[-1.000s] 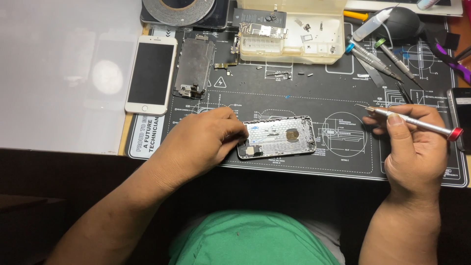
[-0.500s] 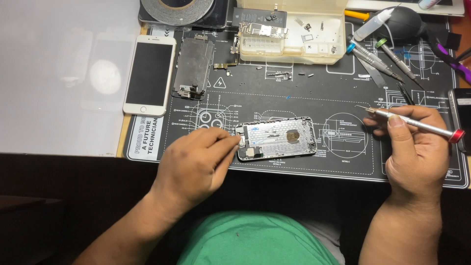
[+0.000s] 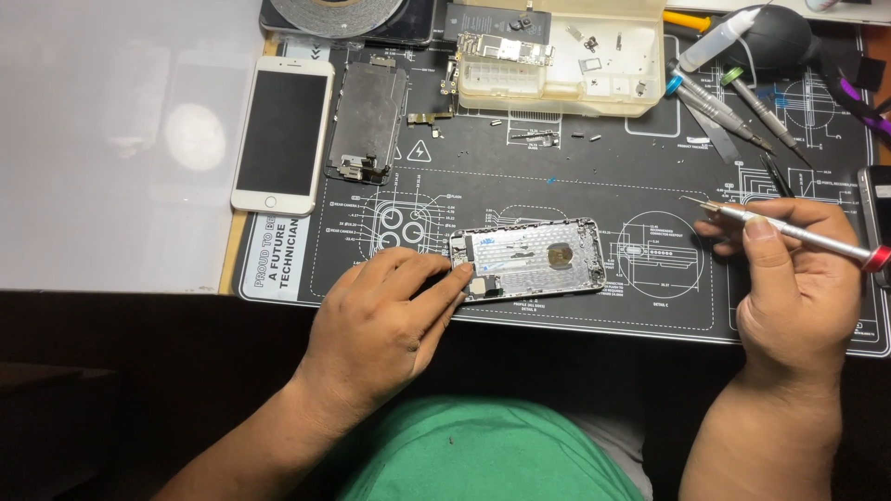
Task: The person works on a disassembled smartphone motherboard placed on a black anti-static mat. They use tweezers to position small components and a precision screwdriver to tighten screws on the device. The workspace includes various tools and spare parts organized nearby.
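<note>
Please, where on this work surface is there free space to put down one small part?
The white tabletop left of the white phone is bare. A patch of black mat between the parts tray and the opened phone housing holds little. The top right, among the screwdrivers, is crowded.

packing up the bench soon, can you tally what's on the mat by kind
phone bodies: 2, white phone and opened phone shell
screen panel: 1
parts tray: 1
drivers: 3, one in the right hand, two lying loose
air blower: 1
total: 9
</note>
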